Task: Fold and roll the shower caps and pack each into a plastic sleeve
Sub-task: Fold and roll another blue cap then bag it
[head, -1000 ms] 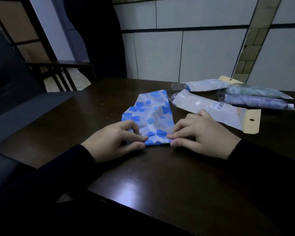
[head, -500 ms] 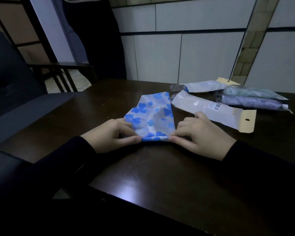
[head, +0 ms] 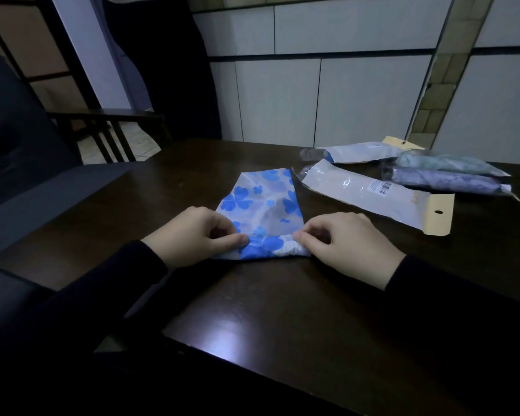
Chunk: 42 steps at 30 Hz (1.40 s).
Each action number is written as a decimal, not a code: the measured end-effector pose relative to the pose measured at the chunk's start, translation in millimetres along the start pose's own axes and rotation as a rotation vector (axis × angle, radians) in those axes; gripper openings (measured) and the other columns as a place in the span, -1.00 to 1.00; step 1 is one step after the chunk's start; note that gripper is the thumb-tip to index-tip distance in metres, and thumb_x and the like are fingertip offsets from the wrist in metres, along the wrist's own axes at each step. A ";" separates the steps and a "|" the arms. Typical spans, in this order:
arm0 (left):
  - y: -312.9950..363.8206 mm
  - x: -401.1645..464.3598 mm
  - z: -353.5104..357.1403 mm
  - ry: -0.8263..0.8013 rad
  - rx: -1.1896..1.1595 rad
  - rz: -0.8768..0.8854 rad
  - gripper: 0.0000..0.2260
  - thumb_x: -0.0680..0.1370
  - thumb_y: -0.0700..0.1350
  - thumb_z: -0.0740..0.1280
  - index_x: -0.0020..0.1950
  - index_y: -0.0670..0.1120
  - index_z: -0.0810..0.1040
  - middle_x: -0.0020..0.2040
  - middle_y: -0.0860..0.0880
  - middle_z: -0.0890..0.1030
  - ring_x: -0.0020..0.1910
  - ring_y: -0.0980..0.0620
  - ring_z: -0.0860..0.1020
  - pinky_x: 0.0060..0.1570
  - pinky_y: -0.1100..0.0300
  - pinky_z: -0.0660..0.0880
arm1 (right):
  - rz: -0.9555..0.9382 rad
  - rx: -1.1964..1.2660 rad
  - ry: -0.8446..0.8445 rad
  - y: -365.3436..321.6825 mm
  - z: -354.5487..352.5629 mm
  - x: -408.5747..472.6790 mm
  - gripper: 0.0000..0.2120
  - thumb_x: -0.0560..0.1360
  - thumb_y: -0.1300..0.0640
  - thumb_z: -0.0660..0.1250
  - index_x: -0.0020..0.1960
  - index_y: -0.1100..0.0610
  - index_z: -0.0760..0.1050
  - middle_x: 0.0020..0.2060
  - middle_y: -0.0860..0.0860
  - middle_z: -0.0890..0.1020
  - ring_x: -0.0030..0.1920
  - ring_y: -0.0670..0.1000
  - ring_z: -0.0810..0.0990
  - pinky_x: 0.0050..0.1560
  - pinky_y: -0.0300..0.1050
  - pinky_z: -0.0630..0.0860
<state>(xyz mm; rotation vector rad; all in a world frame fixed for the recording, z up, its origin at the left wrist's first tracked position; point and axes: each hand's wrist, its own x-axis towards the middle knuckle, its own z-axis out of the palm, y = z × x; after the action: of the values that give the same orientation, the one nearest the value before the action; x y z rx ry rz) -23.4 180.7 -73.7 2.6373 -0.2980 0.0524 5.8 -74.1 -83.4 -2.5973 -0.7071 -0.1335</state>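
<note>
- Blue flowers on translucent white: the shower cap (head: 261, 205) lies folded flat on the dark wooden table (head: 252, 319), near the middle, its near edge turned up into a small roll
- Left hand (head: 192, 235) is at the left end of that roll, thumb and curled fingers pinched tight on the cap's near edge
- Right hand (head: 345, 244) mirrors it at the right end, fingers curled in and nipping the rolled edge, knuckles up
- Both wrists come in from dark sleeves (head: 451, 295), resting low to the table
- Just right of the cap, an empty plastic sleeve (head: 370, 196) lies at a slant, barcode sticker up, its yellow hang tab (head: 439, 214) pointing right and near
- Farther back, a second flat sleeve (head: 360, 151) lies close to the far edge
- Far right, two packed sleeves side by side: a greenish roll (head: 442, 163) behind, a purple roll (head: 451, 181) in front, touching along their length
- White tiled wall (head: 312, 94) beyond the table, dark chair (head: 108, 130) at far left
</note>
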 end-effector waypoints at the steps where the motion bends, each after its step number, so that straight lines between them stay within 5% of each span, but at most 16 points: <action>1: -1.1 -0.7 1.5 0.030 0.014 0.035 -0.79 0.46 0.13 0.41 -0.26 0.03 0.64 -0.42 0.13 0.54 -0.40 0.22 0.46 -0.36 0.37 0.32 | -0.032 -0.046 0.046 0.9 1.5 -0.8 -0.75 0.54 -0.17 0.21 -0.08 -0.07 0.58 -0.21 -0.14 0.57 -0.13 -0.14 0.52 0.01 -0.11 0.28; 5: -4.4 -3.9 7.9 0.172 0.072 0.284 -0.83 0.44 0.16 0.38 -0.07 0.11 0.63 -0.17 0.14 0.48 -0.24 0.22 0.49 -0.21 0.41 0.37 | -0.297 -0.127 0.215 3.9 3.3 0.2 -0.89 0.52 -0.05 0.31 0.03 -0.15 0.55 -0.10 -0.16 0.54 -0.11 -0.10 0.53 -0.08 -0.12 0.19; 11: -12.6 -10.8 9.6 0.070 0.088 0.444 -0.69 0.58 0.08 0.20 0.18 0.04 0.65 0.02 0.10 0.55 -0.13 0.16 0.56 -0.14 0.28 0.48 | -0.565 -0.275 0.150 7.9 5.7 1.9 -0.70 0.46 0.18 0.34 0.11 -0.12 0.62 -0.11 -0.12 0.60 -0.25 0.00 0.48 -0.15 -0.08 0.19; 15: -15.6 -12.0 2.5 0.006 0.065 0.380 -0.62 0.55 0.25 0.21 0.16 0.08 0.66 0.08 0.17 0.54 -0.02 0.15 0.55 -0.06 0.17 0.50 | -0.424 -0.170 -0.042 5.1 -6.0 0.4 -0.66 0.53 -0.12 0.11 0.20 -0.21 0.55 -0.13 -0.20 0.53 -0.12 -0.13 0.41 -0.09 -0.12 0.10; 20: -13.7 -9.3 1.1 0.026 0.142 0.396 -0.59 0.43 0.33 0.30 0.06 0.10 0.70 -0.01 0.17 0.55 -0.07 0.12 0.48 -0.07 0.26 0.44 | -0.377 -0.118 -0.023 11.2 -4.7 3.5 -0.48 0.38 -0.48 0.06 0.15 -0.29 0.55 -0.11 -0.26 0.55 -0.03 -0.16 0.42 -0.04 -0.16 0.10; 25: -11.9 -7.8 -0.2 0.011 0.051 0.364 -0.56 0.46 0.37 0.23 0.02 0.10 0.71 -0.06 0.14 0.56 -0.14 0.19 0.52 -0.18 0.41 0.39 | -0.406 -0.218 0.050 8.2 -5.0 3.1 -0.58 0.49 -0.35 0.07 0.06 -0.22 0.62 -0.18 -0.21 0.59 -0.07 -0.07 0.44 -0.11 -0.13 0.04; 32: -10.6 -7.5 -7.8 -0.128 -0.075 0.220 -0.69 0.42 0.31 0.27 -0.08 0.14 0.65 -0.10 0.14 0.59 -0.12 0.06 0.58 -0.07 0.13 0.50 | -0.461 -0.326 0.109 7.3 -7.7 1.8 -0.54 0.55 -0.23 0.02 -0.13 -0.08 0.64 -0.28 -0.17 0.57 -0.15 -0.03 0.49 -0.15 -0.12 0.06; 35: -9.9 -6.3 -12.0 -0.164 -0.116 0.147 -0.55 0.42 0.35 0.27 -0.27 -0.03 0.61 -0.24 0.03 0.58 -0.27 0.06 0.54 -0.18 0.10 0.46 | -0.336 -0.214 -0.028 2.6 -10.9 3.4 -0.64 0.59 -0.21 0.08 -0.15 -0.10 0.58 -0.25 -0.14 0.61 -0.14 -0.09 0.50 -0.08 -0.16 0.11; 37: -6.5 -6.0 -12.8 -0.170 -0.125 0.069 -0.61 0.42 0.35 0.30 -0.34 0.05 0.61 -0.36 0.05 0.53 -0.36 0.15 0.44 -0.28 0.18 0.39 | -0.222 -0.064 -0.125 0.4 -12.9 5.1 -0.75 0.57 -0.18 0.16 -0.21 -0.21 0.53 -0.23 -0.16 0.64 -0.14 -0.13 0.54 -0.03 -0.21 0.17; 42: -1.8 -3.5 -10.4 -0.073 -0.138 0.047 -0.85 0.41 0.14 0.45 -0.13 0.10 0.61 -0.39 0.05 0.56 -0.40 0.18 0.43 -0.31 0.30 0.37 | -0.088 0.009 -0.131 -0.8 -10.5 9.6 -0.77 0.51 -0.22 0.23 -0.17 -0.19 0.61 -0.19 -0.21 0.65 -0.10 -0.17 0.55 0.10 -0.12 0.33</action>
<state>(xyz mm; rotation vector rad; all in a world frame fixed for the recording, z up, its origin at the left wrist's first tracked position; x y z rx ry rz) -26.2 187.9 -65.6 2.4988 -0.3751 -0.0469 13.9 -73.7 -71.7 -2.5849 -0.8666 0.0133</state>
